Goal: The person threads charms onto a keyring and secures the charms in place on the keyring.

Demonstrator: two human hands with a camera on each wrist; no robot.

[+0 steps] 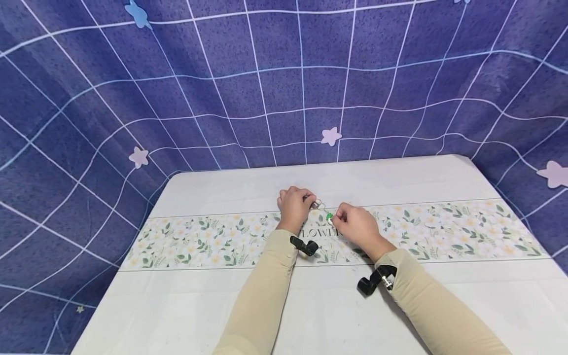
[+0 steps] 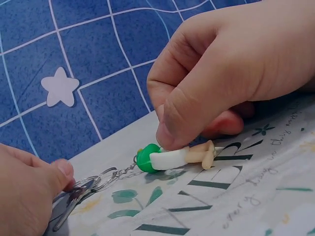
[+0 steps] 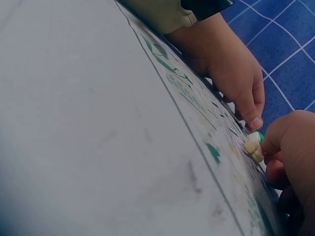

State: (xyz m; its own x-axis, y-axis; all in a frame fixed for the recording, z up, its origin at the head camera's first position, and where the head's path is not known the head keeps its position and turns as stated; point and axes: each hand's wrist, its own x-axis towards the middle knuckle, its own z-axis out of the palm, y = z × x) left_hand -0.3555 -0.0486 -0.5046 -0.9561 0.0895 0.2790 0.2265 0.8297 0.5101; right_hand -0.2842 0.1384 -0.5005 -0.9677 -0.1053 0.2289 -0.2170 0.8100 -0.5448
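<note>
1. Head view: both hands meet over the floral band of the table (image 1: 230,301), a little past its middle. Your left hand (image 1: 294,206) has its fingers curled around the metal end of a keychain; your right hand (image 1: 358,227) has its fingers curled down onto the charm end. The keychain (image 1: 323,211) lies stretched between them on the cloth. There is bare table on every side, and the far edge against the blue grid backdrop (image 1: 284,79) is near but not touching your knuckles, so you can spread your hands sideways freely.

2. Left wrist view: your right hand (image 2: 231,73) presses the small figure charm (image 2: 174,157) flat to the table, thumb tip on its white body, just beside the green cap. The short chain (image 2: 125,170) runs from the cap to the key rings (image 2: 91,183), which your left hand (image 2: 27,191) pinches between thumb and fingers. I'd keep the thumb pressing straight down so the charm doesn't roll, and keep the chain slack rather than tugged.

3. Right wrist view: the charm (image 3: 254,147) sits on the printed band under your right hand's fingertips (image 3: 275,142), with your left hand (image 3: 236,78) just beyond it. I can't tell from here how the rings are held. The near side is bare tabletop.
</note>
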